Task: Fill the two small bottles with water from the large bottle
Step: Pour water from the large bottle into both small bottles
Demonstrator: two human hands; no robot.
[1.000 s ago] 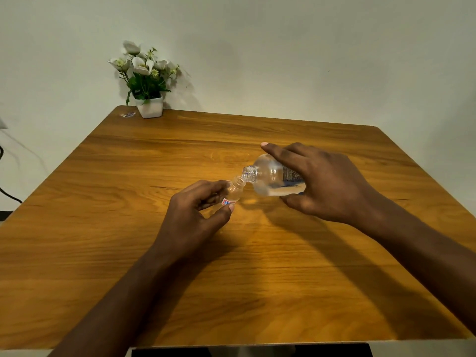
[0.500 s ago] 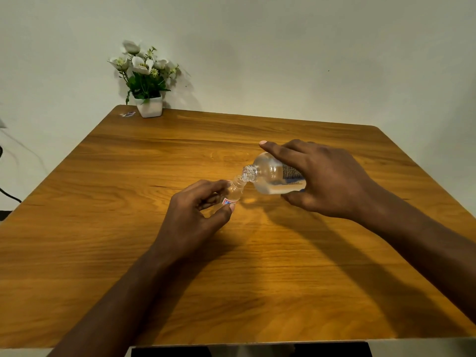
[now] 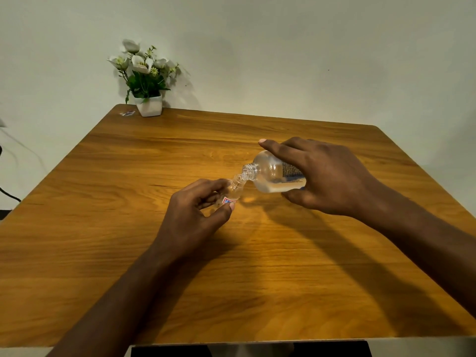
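My right hand (image 3: 324, 176) grips the large clear bottle (image 3: 270, 173), which lies tipped almost on its side with its open neck pointing left and down. A little water sits along its lower side. Its mouth touches the mouth of a small clear bottle (image 3: 235, 189) with a red and blue label. My left hand (image 3: 195, 215) holds that small bottle tilted above the wooden table (image 3: 128, 228), thumb and fingers around its body. Only one small bottle is in sight.
A white pot of artificial white flowers (image 3: 148, 81) stands at the table's far left corner, with a small wrapper (image 3: 127, 113) beside it. A dark cable (image 3: 10, 195) hangs off to the left of the table. A pale wall is behind.
My right hand has lifted the back of the large bottle slightly, tipping it a little steeper. My left hand and the small bottle have stayed in place.
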